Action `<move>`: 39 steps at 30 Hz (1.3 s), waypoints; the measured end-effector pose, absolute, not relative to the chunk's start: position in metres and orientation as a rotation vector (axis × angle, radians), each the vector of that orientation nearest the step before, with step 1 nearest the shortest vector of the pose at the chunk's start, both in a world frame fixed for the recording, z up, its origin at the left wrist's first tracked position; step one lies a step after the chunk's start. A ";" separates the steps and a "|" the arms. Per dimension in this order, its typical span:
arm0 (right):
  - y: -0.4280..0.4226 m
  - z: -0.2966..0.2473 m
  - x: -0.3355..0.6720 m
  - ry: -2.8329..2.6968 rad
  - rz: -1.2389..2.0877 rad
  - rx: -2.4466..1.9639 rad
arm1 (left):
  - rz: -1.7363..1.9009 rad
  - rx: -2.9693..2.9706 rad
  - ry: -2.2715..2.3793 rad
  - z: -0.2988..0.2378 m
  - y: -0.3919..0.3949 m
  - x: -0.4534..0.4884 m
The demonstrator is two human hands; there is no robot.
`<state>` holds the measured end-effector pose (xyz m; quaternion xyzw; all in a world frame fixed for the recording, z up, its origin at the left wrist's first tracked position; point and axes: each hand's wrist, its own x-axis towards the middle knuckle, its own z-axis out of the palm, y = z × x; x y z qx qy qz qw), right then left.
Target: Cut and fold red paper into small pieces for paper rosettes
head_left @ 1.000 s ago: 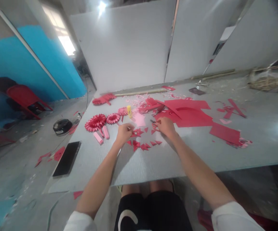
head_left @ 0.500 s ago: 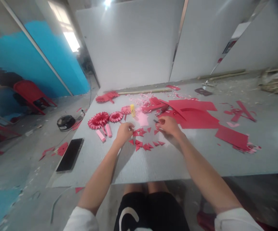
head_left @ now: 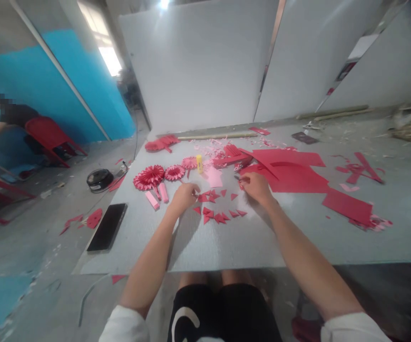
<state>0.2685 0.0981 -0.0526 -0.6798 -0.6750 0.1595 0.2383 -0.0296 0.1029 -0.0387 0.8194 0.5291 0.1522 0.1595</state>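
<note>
My left hand (head_left: 184,196) is curled shut on the grey table (head_left: 226,242), its fingertips pinched at the left edge of several small red paper triangles (head_left: 216,209); what it pinches is too small to name. My right hand (head_left: 257,186) is also closed, pinching something small and red beside the big red paper sheets (head_left: 291,171). The triangles lie scattered between both hands. A pale pink paper piece (head_left: 214,178) lies just beyond them.
Red pleated paper rosettes (head_left: 150,177) and pink folded strips (head_left: 157,195) lie left of my hand, a yellow glue stick (head_left: 199,164) behind. A black phone (head_left: 107,226) rests near the table's left edge. Red offcuts (head_left: 358,166) lie right. A person sits by red chairs (head_left: 50,137) far left.
Both hands have stayed pinched over the triangles with only small finger shifts; the view has drifted slightly, so everything sits a little further right in the picture.
</note>
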 end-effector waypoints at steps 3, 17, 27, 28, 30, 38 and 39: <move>0.091 -0.048 0.258 -1.910 0.520 -1.776 | 0.370 2.353 1.495 -0.037 0.104 -0.035; 0.073 -0.032 0.236 -2.118 0.665 -1.642 | -0.100 2.395 1.116 -0.037 0.070 -0.001; 0.061 -0.034 0.253 -2.330 1.229 -1.684 | -0.014 2.328 1.280 -0.041 0.087 -0.023; 0.061 -0.035 0.249 -2.314 1.168 -1.701 | 0.012 2.323 1.279 -0.042 0.088 -0.024; 0.061 -0.038 0.240 -2.279 1.022 -1.705 | 0.080 2.317 1.245 -0.042 0.089 -0.026; 0.063 -0.028 0.232 -2.071 0.896 -1.579 | 0.269 2.317 1.316 -0.032 0.093 -0.039; 0.062 -0.026 0.235 -2.079 1.009 -1.557 | 0.280 2.330 1.365 -0.032 0.093 -0.041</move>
